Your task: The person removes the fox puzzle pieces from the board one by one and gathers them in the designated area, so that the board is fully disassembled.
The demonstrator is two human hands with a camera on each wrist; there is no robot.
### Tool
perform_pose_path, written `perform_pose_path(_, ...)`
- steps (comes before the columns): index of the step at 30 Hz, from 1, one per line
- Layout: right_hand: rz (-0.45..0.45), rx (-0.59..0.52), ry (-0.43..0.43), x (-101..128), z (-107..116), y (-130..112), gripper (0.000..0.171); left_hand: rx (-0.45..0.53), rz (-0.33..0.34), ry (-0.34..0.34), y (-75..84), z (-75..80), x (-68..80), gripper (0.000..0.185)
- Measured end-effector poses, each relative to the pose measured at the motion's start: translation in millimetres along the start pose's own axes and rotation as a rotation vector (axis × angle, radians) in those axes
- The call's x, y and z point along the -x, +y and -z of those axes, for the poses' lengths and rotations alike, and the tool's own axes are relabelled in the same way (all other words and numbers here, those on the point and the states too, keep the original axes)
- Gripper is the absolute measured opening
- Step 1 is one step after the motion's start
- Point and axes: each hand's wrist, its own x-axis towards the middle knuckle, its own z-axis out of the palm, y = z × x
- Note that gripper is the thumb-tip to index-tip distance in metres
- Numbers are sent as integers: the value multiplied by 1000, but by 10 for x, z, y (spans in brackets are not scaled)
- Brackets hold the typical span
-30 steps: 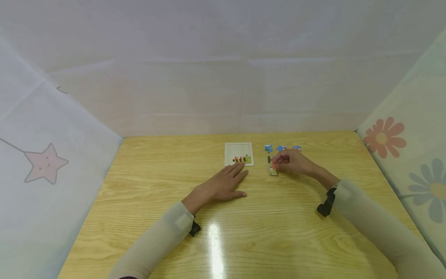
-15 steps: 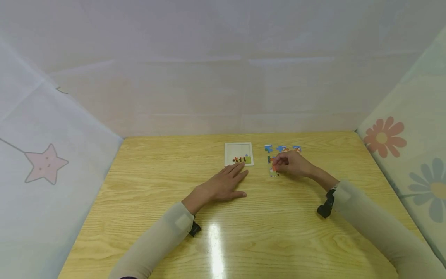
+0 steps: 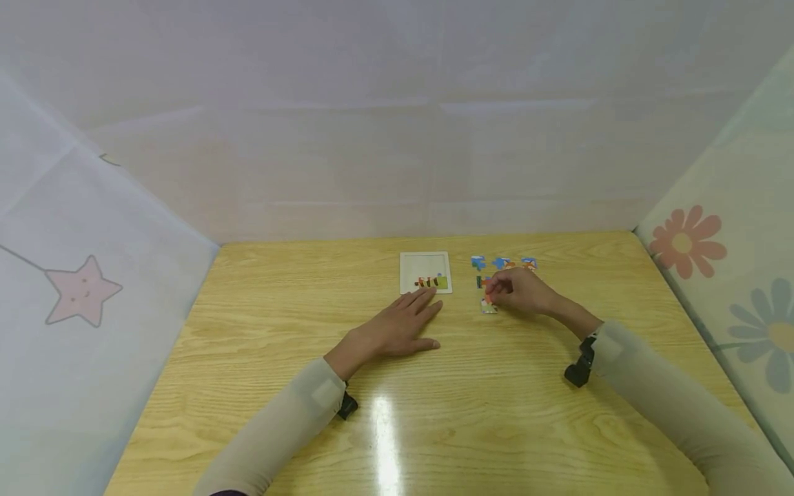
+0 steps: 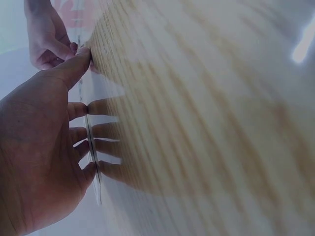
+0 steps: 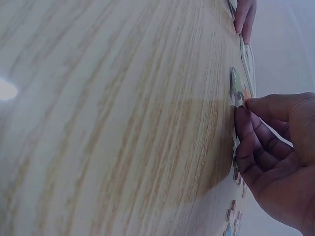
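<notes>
Head view first: left hand (image 3: 403,325) flat on the table (image 3: 279,331), fingers straight and relaxed, fingertips right at the near edge of the white tray (image 3: 424,273). Holding nothing, just resting there. Tray sits mid-table toward the far side, with a strip of orange, black and green pieces already along its near edge

Right hand (image 3: 517,289) off to the right of the tray, fingers curled down, pinching an orange piece (image 3: 488,297) by its edge. Piece low at the table, just beside another loose piece (image 3: 489,308) lying nearer the body. Can't tell whether the orange one is lifted or touching the wood

Right wrist view: thumb and fingertips (image 5: 244,129) closed on the thin edge of the piece (image 5: 237,93), right at the tabletop, tray (image 5: 247,58) just beyond

Left wrist view: fingers (image 4: 78,142) spread out, pressed against the wood, tray edge (image 4: 93,162) at the tips

Three more blue pieces (image 3: 502,263) in a row past the right hand, a small green one (image 3: 480,282) near the knuckles
</notes>
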Motion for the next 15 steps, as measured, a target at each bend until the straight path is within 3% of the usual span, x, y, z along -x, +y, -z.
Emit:
perform_pose_path(8, 17, 40, 12, 4, 11, -3, 8, 8, 7, -4, 3, 2, 10, 86)
perform_pose_path(15, 107, 94, 59, -42, 21, 15, 9, 13, 12, 0, 3, 2, 12, 85)
